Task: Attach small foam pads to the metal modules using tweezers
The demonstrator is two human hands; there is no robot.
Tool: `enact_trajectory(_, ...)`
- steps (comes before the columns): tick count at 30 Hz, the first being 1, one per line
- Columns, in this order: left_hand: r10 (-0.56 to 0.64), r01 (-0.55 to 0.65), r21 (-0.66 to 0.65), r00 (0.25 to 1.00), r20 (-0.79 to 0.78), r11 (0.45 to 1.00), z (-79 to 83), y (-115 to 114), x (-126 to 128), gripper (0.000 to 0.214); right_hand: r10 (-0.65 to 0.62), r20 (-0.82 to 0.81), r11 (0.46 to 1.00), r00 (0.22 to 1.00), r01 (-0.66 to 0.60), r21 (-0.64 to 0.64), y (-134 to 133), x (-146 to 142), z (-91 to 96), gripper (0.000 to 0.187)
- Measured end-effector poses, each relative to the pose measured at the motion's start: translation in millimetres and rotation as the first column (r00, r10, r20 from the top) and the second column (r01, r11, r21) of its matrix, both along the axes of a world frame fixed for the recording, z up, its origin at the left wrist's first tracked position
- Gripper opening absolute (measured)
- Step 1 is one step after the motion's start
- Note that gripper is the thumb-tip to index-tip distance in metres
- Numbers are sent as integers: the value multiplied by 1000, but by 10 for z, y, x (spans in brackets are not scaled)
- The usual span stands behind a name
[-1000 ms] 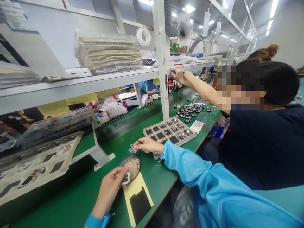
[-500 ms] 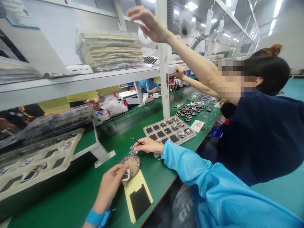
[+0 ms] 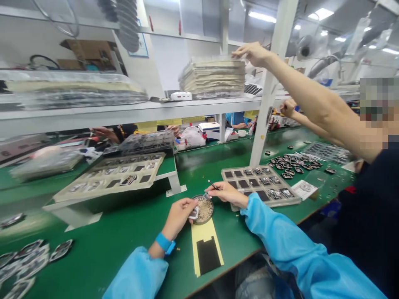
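My left hand (image 3: pixel 180 213), with a blue wristband, pinches a small flat part with a pale frame and dark middle (image 3: pixel 193 213) at the left rim of a round dish (image 3: pixel 199 221). Many tiny beige pieces (image 3: pixel 204 209) lie in the dish. My right hand (image 3: pixel 227 192) is closed around a thin dark pen-like tool (image 3: pixel 213 184). A small clear-grey piece (image 3: pixel 206 195) is at its fingertips, over the dish's far edge; its kind is unclear. A yellow sheet with a black patch (image 3: pixel 210 253) lies in front of the dish.
A compartment tray (image 3: pixel 294 200) of parts stands right of my right hand, with loose framed parts (image 3: pixel 288 164) behind it. Another tray (image 3: pixel 106 187) rests on a raised stand at left. A co-worker's arm (image 3: pixel 308 85) reaches to stacked trays (image 3: pixel 215 79) on the shelf (image 3: pixel 131 111).
The view has swung left, so more of the bench's left side and loose parts show. The co-worker's raised hand has come down onto the stacked trays. My hands keep their holds by the dish.
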State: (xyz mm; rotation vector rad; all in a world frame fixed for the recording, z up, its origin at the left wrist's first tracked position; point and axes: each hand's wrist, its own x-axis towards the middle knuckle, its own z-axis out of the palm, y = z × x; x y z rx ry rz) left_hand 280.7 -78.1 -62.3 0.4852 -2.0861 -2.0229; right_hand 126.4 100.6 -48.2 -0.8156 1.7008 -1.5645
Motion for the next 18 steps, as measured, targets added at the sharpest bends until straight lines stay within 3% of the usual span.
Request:
enact_trajectory(5,49,-48,47,999,-17,998,30,-13,-12,56,78,-18,996,997,-77,48,-138,22,220,58)
enact_trajectory(8,102,-100,80,995,-16,992,23,-45,-21,55,47,-23,998,999,-46,36,-239,69,260,63)
enact_trajectory(13,172,-133,298,979,-111,945,-5,-120,-37,50,-53,18,998,998,53,30,-282,153,37,71)
enact_trajectory(18,185,-98,411,967,-178,907,-96,-178,-71,52,-93,33,994,995,90,69,-235,147,-119,58)
